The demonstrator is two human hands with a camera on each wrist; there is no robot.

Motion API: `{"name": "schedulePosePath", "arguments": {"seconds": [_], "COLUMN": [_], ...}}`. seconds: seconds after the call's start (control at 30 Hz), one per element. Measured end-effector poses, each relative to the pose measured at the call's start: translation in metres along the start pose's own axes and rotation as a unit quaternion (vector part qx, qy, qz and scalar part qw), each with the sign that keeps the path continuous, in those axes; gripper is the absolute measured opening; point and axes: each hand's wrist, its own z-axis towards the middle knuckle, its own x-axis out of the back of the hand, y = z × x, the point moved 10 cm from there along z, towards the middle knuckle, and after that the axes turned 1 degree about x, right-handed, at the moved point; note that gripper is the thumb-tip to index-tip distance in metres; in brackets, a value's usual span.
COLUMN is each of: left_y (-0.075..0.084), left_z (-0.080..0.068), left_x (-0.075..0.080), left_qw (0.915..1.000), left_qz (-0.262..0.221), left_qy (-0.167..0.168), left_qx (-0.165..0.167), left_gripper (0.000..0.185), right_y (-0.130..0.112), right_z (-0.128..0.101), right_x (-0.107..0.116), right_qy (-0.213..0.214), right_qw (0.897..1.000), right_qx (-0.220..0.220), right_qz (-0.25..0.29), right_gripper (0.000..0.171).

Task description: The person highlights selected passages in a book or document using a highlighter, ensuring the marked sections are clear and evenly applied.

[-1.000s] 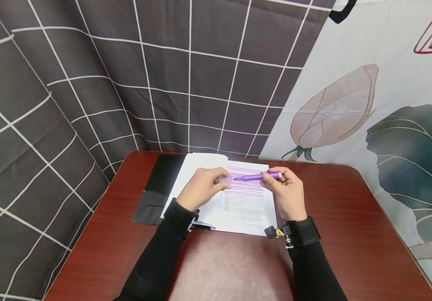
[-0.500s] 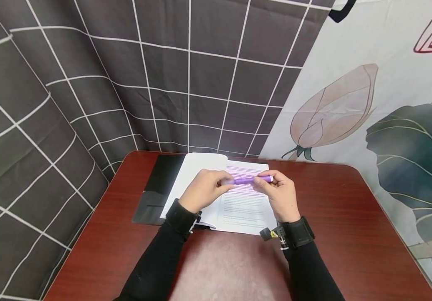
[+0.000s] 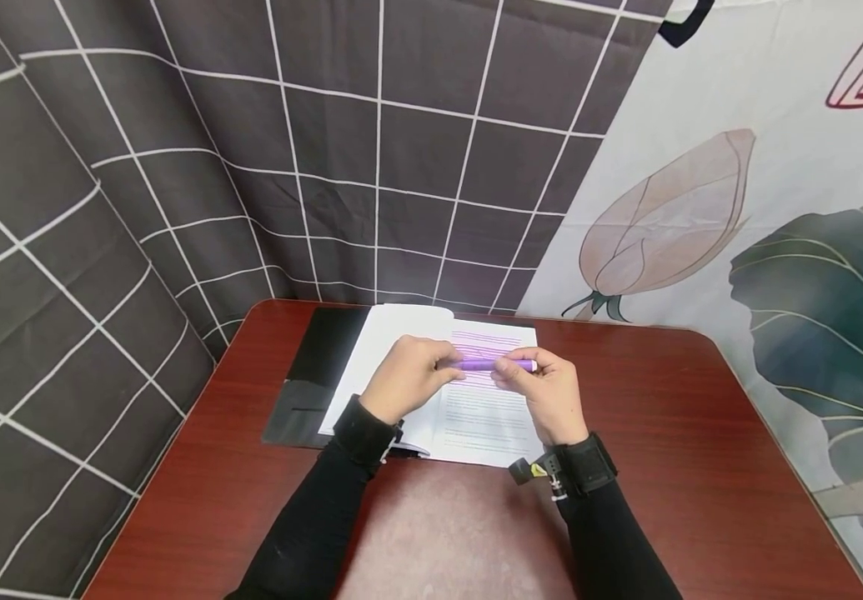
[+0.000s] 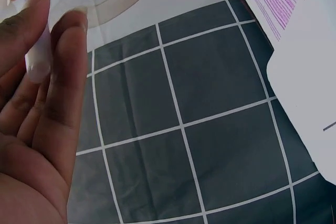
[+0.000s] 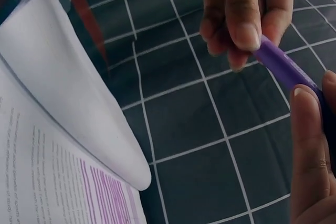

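Observation:
A purple highlighter [image 3: 479, 365] is held level between both hands, above an open document [image 3: 485, 429]. My right hand [image 3: 551, 396] pinches its barrel near the white end. My left hand [image 3: 407, 379] pinches the other end, where the left wrist view shows a pale translucent cap [image 4: 39, 59] between thumb and fingers. The highlighter's tip is hidden there; the barrel meets the cap in line. In the right wrist view, the purple barrel [image 5: 286, 69] runs from the left fingertips to the right hand. Purple lines [image 5: 107, 192] cover the upper part of the printed page.
The document lies in a black folder [image 3: 303, 400] on a reddish-brown table [image 3: 664, 417]. Its turned-over pages [image 3: 356, 383] lie to the left. A dark grid-patterned cloth [image 3: 326, 167] and a white cloth with a flower print [image 3: 664, 217] hang behind the table.
My right hand has moved left with the highlighter, bringing its tip into the cap in my left hand. The gap between tip and cap has closed. The left hand has barely moved.

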Motion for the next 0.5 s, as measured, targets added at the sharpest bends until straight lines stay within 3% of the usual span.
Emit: {"name": "schedulePosePath", "arguments": {"seconds": [0.13, 0.2, 0.27, 0.33, 0.4, 0.5], "left_y": [-0.004, -0.009, -0.013, -0.018, -0.021, -0.024], "left_z": [0.0, 0.0, 0.001, 0.002, 0.002, 0.003], "left_x": [-0.003, -0.006, -0.011, -0.015, -0.018, -0.022], "left_qw": [0.9998, 0.9991, 0.9985, 0.9983, 0.9983, 0.9981], "left_qz": [-0.018, -0.036, -0.049, -0.05, -0.047, -0.043], "left_qy": [0.01, 0.013, 0.011, 0.006, -0.004, -0.02], "left_qx": [0.007, 0.016, 0.023, 0.029, 0.033, 0.04], "left_gripper": [0.02, 0.018, 0.016, 0.015, 0.015, 0.017], "right_y": [0.005, 0.005, 0.004, 0.003, 0.004, 0.006], "right_z": [0.001, 0.001, 0.002, 0.001, 0.0, -0.002], "right_x": [-0.001, 0.0, 0.0, -0.003, -0.01, -0.023], "right_qy": [-0.024, -0.04, -0.063, -0.099, -0.135, -0.175], "right_qw": [1.0, 0.999, 0.993, 0.973, 0.946, 0.908], "right_qx": [-0.009, -0.001, 0.016, 0.041, 0.064, 0.091], "right_qz": [0.001, -0.033, -0.103, -0.202, -0.288, -0.37], "right_gripper": [0.018, 0.018, 0.017, 0.018, 0.019, 0.019]}}
